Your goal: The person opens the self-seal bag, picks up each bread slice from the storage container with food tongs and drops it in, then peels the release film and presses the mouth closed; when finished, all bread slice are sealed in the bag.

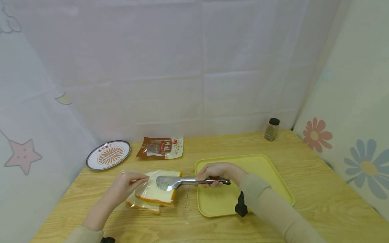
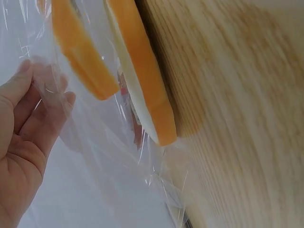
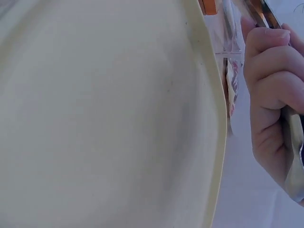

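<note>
Two slices of white bread with orange-brown crusts lie overlapping at the left of the table, in and about a clear plastic bag (image 2: 95,161). The upper slice (image 1: 149,194) is raised off the lower slice (image 1: 141,205), and a gap shows between their crusts in the left wrist view. My left hand (image 1: 129,182) pinches the bag's film between thumb and fingers at the bread's left side. With my right hand (image 1: 217,173) I grip metal tongs (image 1: 186,181) by their handles, above the tray's left part. Their slotted head lies over the upper slice; its underside is hidden.
A yellow tray (image 1: 258,165) sits right of the bread, beneath my right forearm. Behind are a round patterned plate (image 1: 110,155) at the left, a brown and white food packet (image 1: 159,147), and a small black-lidded jar (image 1: 271,130) at the right. Cloth walls border the table.
</note>
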`<state>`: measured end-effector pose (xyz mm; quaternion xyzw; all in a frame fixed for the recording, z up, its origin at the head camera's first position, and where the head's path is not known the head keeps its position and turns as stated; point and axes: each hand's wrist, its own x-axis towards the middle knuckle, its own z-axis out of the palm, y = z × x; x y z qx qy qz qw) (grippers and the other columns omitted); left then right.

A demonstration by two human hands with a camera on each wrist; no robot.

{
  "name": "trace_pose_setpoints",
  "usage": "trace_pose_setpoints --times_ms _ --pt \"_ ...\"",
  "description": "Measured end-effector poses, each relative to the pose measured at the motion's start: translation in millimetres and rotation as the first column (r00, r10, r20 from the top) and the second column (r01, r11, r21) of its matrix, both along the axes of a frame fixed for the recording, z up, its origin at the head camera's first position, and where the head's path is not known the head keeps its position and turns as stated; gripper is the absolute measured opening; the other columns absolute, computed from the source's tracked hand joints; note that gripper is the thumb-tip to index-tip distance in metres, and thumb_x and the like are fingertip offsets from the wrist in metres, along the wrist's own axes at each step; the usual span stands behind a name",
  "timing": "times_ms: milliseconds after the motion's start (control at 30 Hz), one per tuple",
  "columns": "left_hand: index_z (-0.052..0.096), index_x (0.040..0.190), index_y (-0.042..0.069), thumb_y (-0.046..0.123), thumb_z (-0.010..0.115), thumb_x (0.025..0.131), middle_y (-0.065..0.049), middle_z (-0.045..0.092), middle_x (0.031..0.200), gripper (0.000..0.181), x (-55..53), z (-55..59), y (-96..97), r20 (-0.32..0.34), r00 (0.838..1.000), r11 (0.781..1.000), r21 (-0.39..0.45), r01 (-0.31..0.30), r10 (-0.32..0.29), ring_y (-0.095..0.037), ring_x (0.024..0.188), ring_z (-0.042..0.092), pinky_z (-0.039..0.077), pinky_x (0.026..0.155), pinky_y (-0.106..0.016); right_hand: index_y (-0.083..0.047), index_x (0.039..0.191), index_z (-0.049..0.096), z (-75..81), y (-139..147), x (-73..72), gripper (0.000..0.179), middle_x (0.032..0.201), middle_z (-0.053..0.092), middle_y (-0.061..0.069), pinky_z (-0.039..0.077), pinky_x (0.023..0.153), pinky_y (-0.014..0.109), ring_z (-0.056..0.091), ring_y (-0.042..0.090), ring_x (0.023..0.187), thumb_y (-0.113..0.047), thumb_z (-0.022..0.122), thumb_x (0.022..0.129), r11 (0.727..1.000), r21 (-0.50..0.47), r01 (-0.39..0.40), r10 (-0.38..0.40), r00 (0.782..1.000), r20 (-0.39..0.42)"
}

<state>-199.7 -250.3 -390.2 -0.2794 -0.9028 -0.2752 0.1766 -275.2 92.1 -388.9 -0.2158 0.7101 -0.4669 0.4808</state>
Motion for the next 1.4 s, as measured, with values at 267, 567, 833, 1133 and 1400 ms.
trace_pose_setpoints --times_ms 267,567,833,1133,1400 --pt "0.076 0.086 0.005 -0.002 0.072 0.077 -0.010 0.074 0.087 0.013 0.3 1.1 4.6 -0.075 0.997 1.000 0.012 -0.008 0.009 -0.021 0.077 0.071 0.057 0.062 -0.016 0.006 0.109 0.059 -1.9 -8 2.9 0.034 0.061 0.047 0.001 0.027 0.035 0.018 0.028 0.007 0.039 -0.024 0.051 0.097 1.000 0.001 0.023 -0.023 1.000 -0.014" --pt "0.075 0.088 0.006 -0.001 0.072 0.078 -0.008 0.074 0.089 0.012 -0.1 2.4 8.2 -0.076 0.995 0.998 0.002 -0.057 0.057 -0.020 0.077 0.071 0.057 0.062 -0.016 0.007 0.114 0.060 -2.6 -20 2.4 0.035 0.060 0.046 0.001 0.027 0.033 0.018 0.028 0.006 0.038 -0.021 0.048 0.098 1.000 -0.019 0.009 -0.009 1.000 0.003" --pt "0.075 0.086 0.006 -0.002 0.072 0.077 -0.007 0.074 0.086 0.013 0.1 1.4 7.9 -0.087 0.995 0.999 0.006 -0.049 0.050 -0.018 0.075 0.071 0.056 0.061 -0.014 0.007 0.112 0.060 -2.8 -23 3.5 0.034 0.059 0.047 0.000 0.028 0.033 0.018 0.030 0.006 0.037 -0.022 0.050 0.097 1.000 -0.007 0.029 -0.029 0.999 -0.014" --pt "0.075 0.086 0.003 -0.003 0.072 0.077 -0.009 0.074 0.085 0.011 2.4 2.1 10.5 -0.081 0.994 0.997 0.040 -0.068 0.071 -0.011 0.070 0.070 0.055 0.058 -0.013 0.006 0.112 0.061 -3.0 -28 2.4 0.032 0.059 0.048 0.002 0.028 0.033 0.018 0.029 0.006 0.037 -0.019 0.049 0.097 1.000 -0.009 0.023 -0.024 0.999 -0.045" --pt "0.074 0.085 0.002 -0.001 0.072 0.078 -0.008 0.074 0.079 0.008 5.5 4.8 13.9 -0.093 0.991 0.995 0.056 -0.087 0.092 -0.014 0.067 0.070 0.055 0.057 -0.012 0.004 0.113 0.063 2.7 -33 3.1 0.033 0.060 0.048 0.000 0.027 0.036 0.019 0.028 0.007 0.039 -0.022 0.049 0.098 0.999 0.033 0.022 -0.019 0.995 -0.100"
